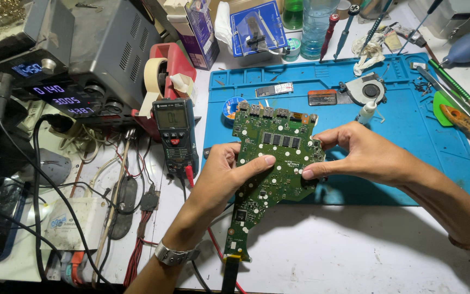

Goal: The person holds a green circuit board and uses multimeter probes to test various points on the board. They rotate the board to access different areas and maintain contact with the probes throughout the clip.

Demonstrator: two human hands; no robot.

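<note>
Left hand [221,174] closed on the green circuit board [270,158], thumb pressed across the face, fingers behind the left edge. Right hand [354,155] pinching the same board at its right edge, thumb in front, fingers curled over at 3 o'clock. Board held upright between both hands, above the white table [327,250], narrow tail pointing down to 6 o'clock. Metal bracelet [174,254] on the left wrist.

At 12 o'clock from the board, on the blue work mat [409,125]: a slim white-labelled strip [274,90], a small dark rectangular part with an orange label [322,97], a round blue tin [231,107]. At 1 o'clock, a small fan [368,90] and a little white dropper bottle [366,111]. Farther at 12 o'clock, a blue flat blister package [258,28] and a tall purple-and-white box [197,30]; clear plastic bottle [317,24] just beside.

At 9 o'clock, a dark multimeter [174,133] with grey screen and red probe lead, near the left hand. At 10 o'clock, a roll of beige tape [153,76] on a red holder, then a grey bench power supply [82,60] with blue digits. Tangled cables [99,179] at 8 o'clock. Nothing between hands and board.
</note>
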